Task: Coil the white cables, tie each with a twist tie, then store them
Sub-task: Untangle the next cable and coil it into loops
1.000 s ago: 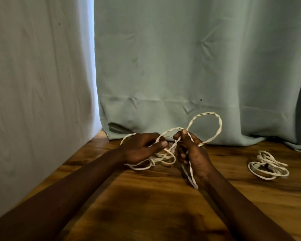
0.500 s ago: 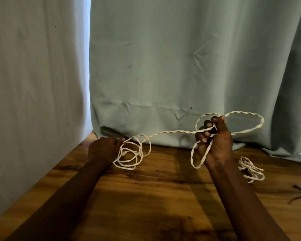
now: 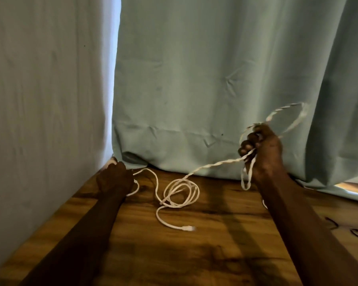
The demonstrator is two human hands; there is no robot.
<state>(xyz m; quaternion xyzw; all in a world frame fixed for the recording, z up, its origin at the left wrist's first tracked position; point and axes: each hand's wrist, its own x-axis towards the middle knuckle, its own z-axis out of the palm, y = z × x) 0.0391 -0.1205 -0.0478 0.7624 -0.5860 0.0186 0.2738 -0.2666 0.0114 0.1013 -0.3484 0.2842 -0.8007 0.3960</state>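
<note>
A long white cable (image 3: 181,190) lies in loose loops on the wooden table (image 3: 194,254), its plug end (image 3: 188,228) pointing right near the middle. My right hand (image 3: 262,149) is raised at the right and grips a bunch of the cable, with one loop standing up above the fist and another hanging below it. A twisted stretch runs from that fist down to the loops. My left hand (image 3: 115,179) rests at the far left corner of the table with its fingers curled round the other part of the cable.
Pale green curtains (image 3: 205,79) hang behind and to the left, reaching the table. Thin dark ties (image 3: 343,229) lie on the table at the right edge. My right forearm hides the spot where a coiled cable lay earlier.
My hands have drawn apart: the right rose and went right with its loops, the left slid to the far left corner. Loops dropped onto the table and the plug end now lies free.
</note>
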